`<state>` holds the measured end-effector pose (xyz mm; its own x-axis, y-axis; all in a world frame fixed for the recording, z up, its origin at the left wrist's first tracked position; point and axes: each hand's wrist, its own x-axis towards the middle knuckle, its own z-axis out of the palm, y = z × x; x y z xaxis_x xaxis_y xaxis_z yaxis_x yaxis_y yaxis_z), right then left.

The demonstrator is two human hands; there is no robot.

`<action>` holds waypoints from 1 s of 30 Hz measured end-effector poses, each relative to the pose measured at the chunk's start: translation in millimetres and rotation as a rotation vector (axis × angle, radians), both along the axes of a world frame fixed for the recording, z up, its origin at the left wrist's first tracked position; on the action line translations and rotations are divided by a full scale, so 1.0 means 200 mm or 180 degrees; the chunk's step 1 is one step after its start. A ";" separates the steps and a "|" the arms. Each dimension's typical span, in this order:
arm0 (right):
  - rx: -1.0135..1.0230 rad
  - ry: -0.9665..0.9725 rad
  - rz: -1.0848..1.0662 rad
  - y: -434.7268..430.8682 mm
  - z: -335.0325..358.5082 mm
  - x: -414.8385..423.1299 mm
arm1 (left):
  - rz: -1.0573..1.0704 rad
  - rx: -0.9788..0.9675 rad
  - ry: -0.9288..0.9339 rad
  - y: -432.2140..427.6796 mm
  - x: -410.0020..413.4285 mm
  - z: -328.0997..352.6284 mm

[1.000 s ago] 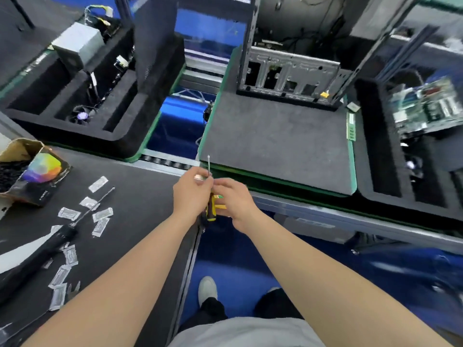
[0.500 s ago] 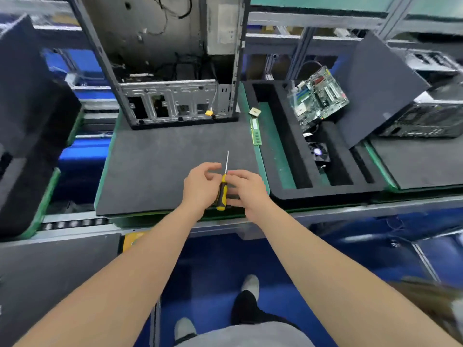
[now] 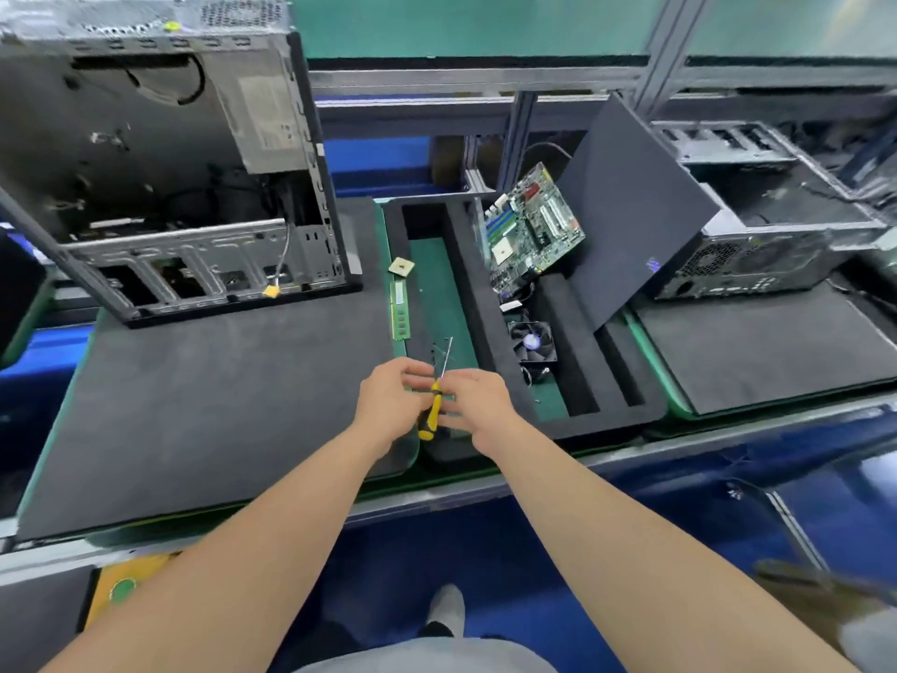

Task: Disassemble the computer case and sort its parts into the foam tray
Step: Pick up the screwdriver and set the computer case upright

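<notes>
Fingers point(image 3: 412, 377) of left hand point(image 3: 388, 403) are curling in and pinching the screwdriver point(image 3: 433, 411) right at the top of its yellow-black handle. Right hand point(image 3: 480, 405) is closing on the same handle from the other side, with its fingers bending round it. Exact fingertip contact is hiding behind the knuckles, so can't tell. Shaft is pointing up and away, tilting slightly right, with the tip hanging over the green floor of the tray's leftmost slot. Both hands are hovering over the near edge where grey foam mat point(image 3: 218, 381) is meeting foam tray point(image 3: 606, 420).

Computer case point(image 3: 170, 196) is standing upright on the far-left part of the mat, open side facing the camera and well apart from the hands. A cable with a yellow connector point(image 3: 272, 290) is dangling at its lower edge.

Tray is sitting just right of the mat.
- RAM stick point(image 3: 399, 310) is lying lengthwise on the strip between the mat and the leftmost slot.
- CPU point(image 3: 401, 267) is sitting just beyond the RAM stick.
- Motherboard point(image 3: 531, 225) is leaning tilted at the far end of a middle slot.
- Cooling fan point(image 3: 534, 342) is lying flat just in front of the motherboard, apparently in the same slot.
- Dark side panel point(image 3: 631, 211) is standing in a right-hand slot, tipping to the right.

Second case point(image 3: 757, 255) is sitting on a separate mat point(image 3: 776, 352) further right. Whether the panel is touching it, can't tell.

A few small dark bits are lying on the green floor near the shaft, too small to identify.
</notes>
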<state>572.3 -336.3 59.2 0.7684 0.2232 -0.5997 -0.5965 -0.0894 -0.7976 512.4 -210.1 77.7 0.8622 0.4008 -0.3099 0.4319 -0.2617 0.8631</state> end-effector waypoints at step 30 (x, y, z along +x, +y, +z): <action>-0.1396 -0.0676 0.0304 0.12 -0.13 0.09 | -0.0145 0.0158 0.0305 0.23 0.06 -0.08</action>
<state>591.1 -312.3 33.4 0.8722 0.0602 -0.4854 -0.3978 -0.4901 -0.7756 524.5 -164.7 60.9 0.8472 0.3788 -0.3726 0.4985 -0.3242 0.8040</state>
